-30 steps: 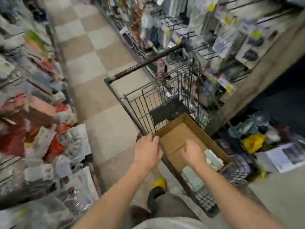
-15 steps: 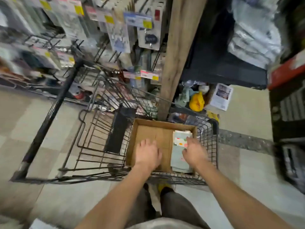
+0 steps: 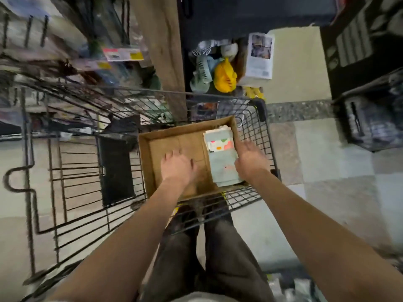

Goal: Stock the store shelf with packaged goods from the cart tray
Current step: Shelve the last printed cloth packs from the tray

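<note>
Packaged goods [image 3: 222,162] lie between left hand [image 3: 178,166] and right hand [image 3: 250,159], fingers spread, gripping nothing.

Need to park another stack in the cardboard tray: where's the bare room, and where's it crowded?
Bare: the cardboard tray floor from its left wall to the packaged goods, beyond the left hand. Crowded: the right side, where the goods reach the wall and the right hand is at them.

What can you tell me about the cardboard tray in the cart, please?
The cardboard tray is a shallow, open brown box with low walls, sitting in the wire cart. Its floor is mostly bare; pale green packages are stacked along its right side. The left hand is over the bare floor, the right hand against the packages.
</note>
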Demonstrator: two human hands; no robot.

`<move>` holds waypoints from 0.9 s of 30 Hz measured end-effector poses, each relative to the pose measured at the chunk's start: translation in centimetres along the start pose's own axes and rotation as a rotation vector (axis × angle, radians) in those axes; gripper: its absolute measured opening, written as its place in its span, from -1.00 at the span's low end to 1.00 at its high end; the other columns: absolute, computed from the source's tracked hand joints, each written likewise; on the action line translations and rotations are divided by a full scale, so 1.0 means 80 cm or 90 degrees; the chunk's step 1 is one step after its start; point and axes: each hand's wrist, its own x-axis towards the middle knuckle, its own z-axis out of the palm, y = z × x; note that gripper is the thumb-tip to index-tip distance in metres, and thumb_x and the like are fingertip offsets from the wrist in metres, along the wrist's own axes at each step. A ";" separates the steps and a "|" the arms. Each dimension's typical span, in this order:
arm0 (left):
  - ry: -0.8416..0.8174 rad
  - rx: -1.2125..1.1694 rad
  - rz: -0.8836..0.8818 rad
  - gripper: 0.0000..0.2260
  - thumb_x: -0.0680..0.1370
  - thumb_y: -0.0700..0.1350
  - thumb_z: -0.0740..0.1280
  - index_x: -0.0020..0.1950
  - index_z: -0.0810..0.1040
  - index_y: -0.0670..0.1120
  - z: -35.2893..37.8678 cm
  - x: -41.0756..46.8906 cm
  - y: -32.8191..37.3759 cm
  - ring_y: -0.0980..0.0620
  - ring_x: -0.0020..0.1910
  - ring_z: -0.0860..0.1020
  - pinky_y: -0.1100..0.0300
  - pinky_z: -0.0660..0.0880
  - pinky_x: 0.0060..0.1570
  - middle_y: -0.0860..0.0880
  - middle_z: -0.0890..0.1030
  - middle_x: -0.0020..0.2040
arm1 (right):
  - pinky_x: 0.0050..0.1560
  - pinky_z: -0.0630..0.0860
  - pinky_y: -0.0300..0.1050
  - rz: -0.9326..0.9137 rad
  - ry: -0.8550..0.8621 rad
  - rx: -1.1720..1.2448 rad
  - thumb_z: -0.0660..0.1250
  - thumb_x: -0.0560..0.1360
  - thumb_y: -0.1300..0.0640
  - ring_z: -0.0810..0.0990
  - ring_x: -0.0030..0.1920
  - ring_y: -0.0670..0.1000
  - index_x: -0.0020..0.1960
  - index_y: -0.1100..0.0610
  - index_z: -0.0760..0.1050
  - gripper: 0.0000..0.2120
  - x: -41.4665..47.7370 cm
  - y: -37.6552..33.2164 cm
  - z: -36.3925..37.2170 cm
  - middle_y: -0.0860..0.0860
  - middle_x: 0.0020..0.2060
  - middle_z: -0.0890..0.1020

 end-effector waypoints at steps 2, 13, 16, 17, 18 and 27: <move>-0.010 0.010 -0.005 -0.53 0.65 0.13 0.16 0.45 0.45 -0.12 0.015 0.025 0.009 -0.22 0.35 0.47 -0.09 0.37 0.36 -0.19 0.54 0.36 | 0.51 0.27 0.04 -0.005 -0.005 -0.020 0.24 0.57 0.14 0.31 0.49 0.10 0.57 0.07 0.22 -0.42 0.024 0.006 0.016 0.06 0.48 0.39; -0.071 0.029 -0.024 -0.56 0.68 0.11 0.16 0.47 0.40 -0.11 0.112 0.151 0.067 -0.24 0.38 0.46 -0.14 0.40 0.38 -0.21 0.49 0.40 | 0.53 0.27 0.06 -0.075 -0.061 0.074 0.24 0.61 0.03 0.30 0.53 0.10 0.60 0.06 0.19 -0.41 0.123 0.043 0.104 0.03 0.57 0.27; -0.088 0.081 -0.027 -0.55 0.69 0.13 0.10 0.44 0.41 -0.14 0.137 0.174 0.075 -0.26 0.33 0.49 -0.15 0.43 0.32 -0.23 0.51 0.38 | 0.37 0.45 0.05 -0.117 0.014 0.122 0.33 0.55 0.10 0.48 0.35 0.10 0.47 0.03 0.38 -0.50 0.131 0.058 0.117 0.01 0.42 0.44; -0.094 0.079 -0.031 -0.54 0.69 0.14 0.10 0.43 0.42 -0.14 0.146 0.182 0.079 -0.26 0.32 0.49 -0.14 0.44 0.31 -0.23 0.51 0.37 | 0.32 0.49 0.04 -0.127 0.036 0.139 0.34 0.54 0.11 0.51 0.31 0.09 0.43 0.02 0.42 -0.53 0.134 0.063 0.121 -0.01 0.38 0.48; -0.099 0.068 -0.034 -0.53 0.69 0.15 0.10 0.43 0.42 -0.14 0.153 0.190 0.084 -0.25 0.32 0.50 -0.14 0.45 0.30 -0.22 0.51 0.37 | 0.26 0.53 0.02 -0.140 0.055 0.156 0.35 0.53 0.11 0.53 0.27 0.07 0.39 0.00 0.44 -0.57 0.137 0.068 0.123 -0.02 0.34 0.51; -0.106 -0.147 -0.172 -0.33 0.56 0.43 0.21 0.39 0.45 -0.09 0.211 0.252 0.107 -0.18 0.32 0.54 -0.06 0.55 0.17 -0.14 0.57 0.32 | 0.17 0.57 0.01 -0.153 0.102 0.253 0.29 0.59 0.06 0.56 0.26 0.07 0.36 -0.04 0.43 -0.65 0.169 0.081 0.144 -0.02 0.33 0.54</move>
